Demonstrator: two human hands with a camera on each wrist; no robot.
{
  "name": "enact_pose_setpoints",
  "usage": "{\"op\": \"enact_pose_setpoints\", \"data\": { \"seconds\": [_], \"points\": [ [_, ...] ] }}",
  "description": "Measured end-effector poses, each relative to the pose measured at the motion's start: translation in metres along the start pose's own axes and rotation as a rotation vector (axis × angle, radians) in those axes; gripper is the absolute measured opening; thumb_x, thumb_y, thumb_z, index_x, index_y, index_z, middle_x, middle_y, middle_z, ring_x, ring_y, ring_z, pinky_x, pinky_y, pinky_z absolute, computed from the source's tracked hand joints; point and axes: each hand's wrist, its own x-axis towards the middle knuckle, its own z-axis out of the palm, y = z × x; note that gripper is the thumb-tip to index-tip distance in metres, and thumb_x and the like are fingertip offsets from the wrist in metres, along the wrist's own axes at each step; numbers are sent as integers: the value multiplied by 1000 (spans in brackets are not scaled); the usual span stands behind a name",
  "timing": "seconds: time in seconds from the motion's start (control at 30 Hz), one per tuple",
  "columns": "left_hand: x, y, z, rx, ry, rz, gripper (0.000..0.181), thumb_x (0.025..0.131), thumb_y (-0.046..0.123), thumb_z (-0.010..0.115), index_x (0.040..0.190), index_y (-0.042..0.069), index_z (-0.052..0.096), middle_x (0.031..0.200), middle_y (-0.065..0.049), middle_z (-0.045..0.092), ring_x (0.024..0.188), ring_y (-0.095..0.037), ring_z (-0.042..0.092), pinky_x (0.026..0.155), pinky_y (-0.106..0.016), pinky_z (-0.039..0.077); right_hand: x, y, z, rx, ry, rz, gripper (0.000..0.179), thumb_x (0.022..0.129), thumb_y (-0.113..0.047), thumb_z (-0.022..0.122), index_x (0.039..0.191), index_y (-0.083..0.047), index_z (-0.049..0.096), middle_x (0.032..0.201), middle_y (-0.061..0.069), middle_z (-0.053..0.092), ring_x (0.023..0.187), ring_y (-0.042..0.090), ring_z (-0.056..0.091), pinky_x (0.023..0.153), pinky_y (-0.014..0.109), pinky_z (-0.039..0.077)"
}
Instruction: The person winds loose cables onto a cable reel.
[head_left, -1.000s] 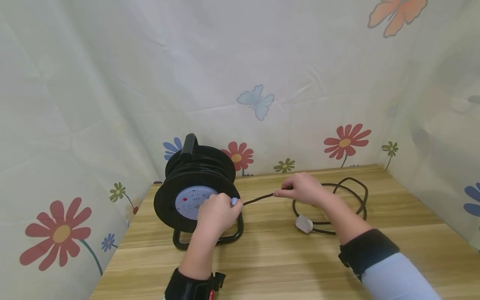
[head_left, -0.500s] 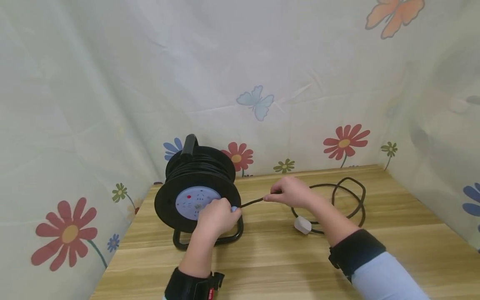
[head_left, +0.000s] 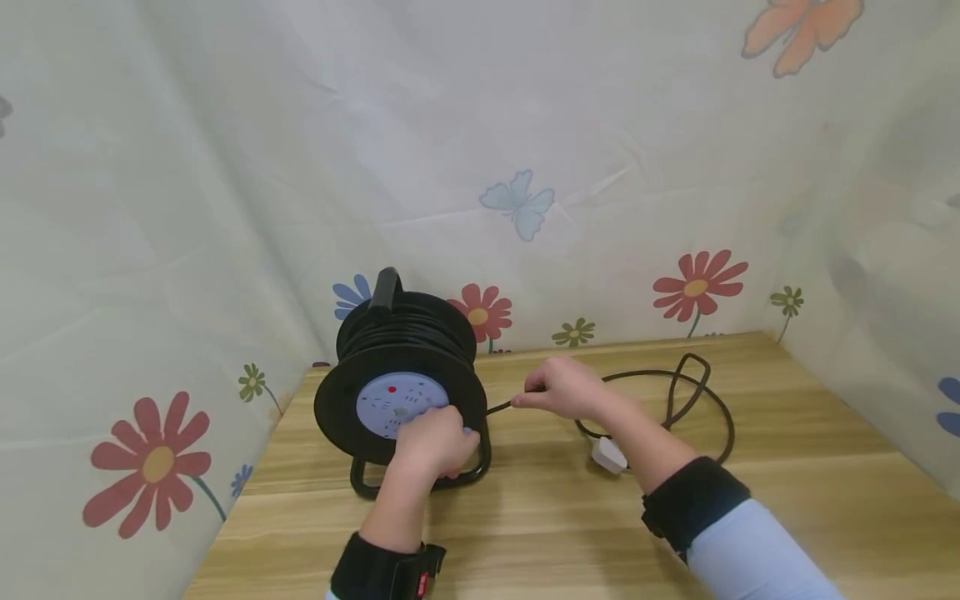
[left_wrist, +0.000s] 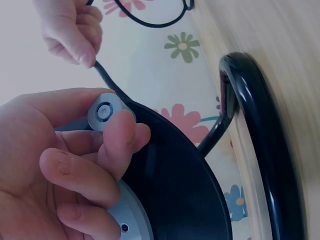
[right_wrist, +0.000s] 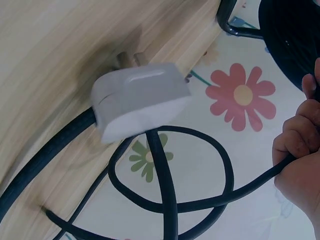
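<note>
A black cable reel (head_left: 401, 358) with a pale blue socket face stands tilted on its tube stand at the left of the table. My left hand (head_left: 437, 440) pinches the reel's crank knob (left_wrist: 104, 111) between thumb and forefinger, as the left wrist view shows. To the right of the reel, my right hand (head_left: 562, 389) pinches the black cable (head_left: 498, 407) that runs to the reel. Beyond that hand the cable lies in loose loops, ending in a white plug (head_left: 609, 455). In the right wrist view the plug (right_wrist: 142, 100) shows its pins.
The wooden table (head_left: 540, 533) meets a floral cloth backdrop (head_left: 420, 167) at the back and sides. A black carrying handle (head_left: 386, 290) rises from the reel's top. The stand's lower bar (head_left: 468, 475) rests on the table near my left hand.
My right hand has moved left with the cable, closer to the reel. My left hand has moved slightly down with the knob, and the socket face has turned. The loose cable loops have shifted.
</note>
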Motion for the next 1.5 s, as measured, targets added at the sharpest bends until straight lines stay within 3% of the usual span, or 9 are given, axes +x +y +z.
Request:
{"op": "enact_pose_setpoints", "data": {
  "seconds": [0.17, 0.4, 0.57, 0.7, 0.87, 1.17, 1.5],
  "points": [
    [-5, -4, 4, 18, -41, -13, 34, 94, 40, 52, 68, 18, 58, 44, 6, 55, 46, -15, 52, 50, -37, 42, 3, -7, 7, 2, -2, -17, 27, 87, -41, 69, 64, -29, 62, 54, -14, 50, 50, 6, 42, 50, 26, 35],
    [-12, -14, 4, 19, -73, -39, 33, 93, 41, 55, 69, 18, 58, 46, 6, 57, 44, -15, 54, 52, -37, 42, 6, -13, 21, 10, -12, -75, 34, 87, -39, 69, 58, -26, 58, 48, -16, 39, 44, 3, 34, 45, 24, 29],
    [-15, -18, 3, 65, -93, -49, 32, 92, 42, 58, 71, 18, 59, 47, 5, 57, 45, -14, 53, 55, -38, 43, 9, -19, 27, 10, -20, -110, 34, 88, -37, 68, 58, -26, 57, 49, -17, 39, 45, 3, 35, 45, 24, 29],
    [-17, -17, 1, 74, -103, -42, 31, 92, 42, 59, 73, 18, 59, 48, 5, 57, 46, -14, 53, 56, -38, 44, 9, -20, 29, 24, -34, -85, 37, 89, -37, 68, 56, -23, 56, 48, -16, 36, 44, 3, 33, 45, 24, 28],
    [-17, -18, 0, 63, -93, -30, 30, 92, 41, 59, 74, 17, 60, 47, 5, 58, 46, -14, 53, 55, -38, 44, 9, -21, 29, 26, -17, -79, 33, 88, -36, 69, 58, -25, 59, 49, -16, 43, 45, 3, 37, 46, 24, 31],
    [-16, -22, 6, 60, -92, -11, 32, 92, 42, 58, 72, 18, 59, 46, 7, 57, 44, -14, 53, 52, -36, 43, 5, -19, 32, -32, -21, -58, 32, 87, -41, 68, 60, -26, 60, 51, -15, 47, 48, 5, 40, 47, 25, 32],
    [-15, -23, 5, 51, -93, -2, 34, 92, 43, 58, 70, 18, 58, 46, 6, 58, 43, -14, 54, 51, -36, 42, -12, 8, 15, -16, -8, 81, 39, 86, -43, 69, 60, -19, 52, 52, -9, 41, 47, 7, 36, 49, 27, 31]
  ]
}}
